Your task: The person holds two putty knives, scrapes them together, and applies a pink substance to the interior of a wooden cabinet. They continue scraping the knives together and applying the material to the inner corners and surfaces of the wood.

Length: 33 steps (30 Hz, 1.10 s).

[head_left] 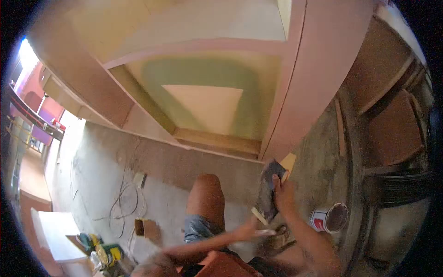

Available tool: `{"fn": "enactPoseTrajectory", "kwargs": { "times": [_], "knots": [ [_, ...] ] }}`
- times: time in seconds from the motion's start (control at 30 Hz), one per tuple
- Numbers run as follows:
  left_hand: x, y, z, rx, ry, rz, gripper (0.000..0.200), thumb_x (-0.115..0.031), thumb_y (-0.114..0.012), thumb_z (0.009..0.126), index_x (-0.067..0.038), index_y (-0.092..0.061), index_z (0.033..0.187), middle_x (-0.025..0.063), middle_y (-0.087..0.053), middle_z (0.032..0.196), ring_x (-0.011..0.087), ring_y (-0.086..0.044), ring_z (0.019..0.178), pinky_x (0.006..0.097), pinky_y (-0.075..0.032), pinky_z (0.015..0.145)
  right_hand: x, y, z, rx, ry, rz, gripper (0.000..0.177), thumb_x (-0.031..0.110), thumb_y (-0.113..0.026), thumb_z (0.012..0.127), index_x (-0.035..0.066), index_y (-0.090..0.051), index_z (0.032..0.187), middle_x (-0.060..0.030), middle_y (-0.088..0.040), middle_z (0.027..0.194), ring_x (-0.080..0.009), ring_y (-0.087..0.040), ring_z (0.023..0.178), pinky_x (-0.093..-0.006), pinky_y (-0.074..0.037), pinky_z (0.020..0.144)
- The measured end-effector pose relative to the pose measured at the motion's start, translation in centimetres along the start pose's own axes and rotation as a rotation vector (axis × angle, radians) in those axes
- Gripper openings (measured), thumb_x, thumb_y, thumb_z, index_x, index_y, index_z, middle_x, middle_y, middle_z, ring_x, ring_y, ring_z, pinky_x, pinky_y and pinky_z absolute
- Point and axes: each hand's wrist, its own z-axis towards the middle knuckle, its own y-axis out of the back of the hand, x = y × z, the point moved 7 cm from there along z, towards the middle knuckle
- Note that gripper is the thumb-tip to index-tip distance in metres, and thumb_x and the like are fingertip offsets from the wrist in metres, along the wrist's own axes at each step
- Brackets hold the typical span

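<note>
My right hand [283,191] is closed around a dark, flat piece [272,177], its thumb on top; a pale yellowish piece [289,162] shows just beyond the fingers. My left hand [253,231] is lower and to the left, near the bottom end of the dark piece, beside a short pale strip [259,215]. Its fingers are blurred, and what they hold, if anything, cannot be made out. Above both hands stands a large pinkish cabinet [318,69] with a green and cream recessed panel [203,108].
A paint can [329,218] stands at the right. Cables [121,210], a small open box [146,228] and a green and yellow tool [110,253] lie on the floor at the left. Brown boards [394,127] lean at the far right.
</note>
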Motion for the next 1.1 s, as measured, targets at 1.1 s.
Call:
{"fn": "enactPoseTrajectory", "kwargs": {
  "times": [1.1],
  "knots": [
    [15.0, 10.3, -3.2, -0.396, 0.278, -0.511, 0.029, -0.024, -0.052, 0.085, 0.004, -0.057, 0.085, 0.0099, -0.058, 0.071, 0.0156, -0.054, 0.066, 0.0299, -0.043, 0.064, 61.7, -3.8, 8.7, -0.01, 1.058, -0.1, 0.016, 0.008, -0.063, 0.073, -0.004, -0.059, 0.064, -0.0094, -0.055, 0.054, -0.0139, -0.05, 0.045, -0.0292, -0.038, 0.04]
  ]
}}
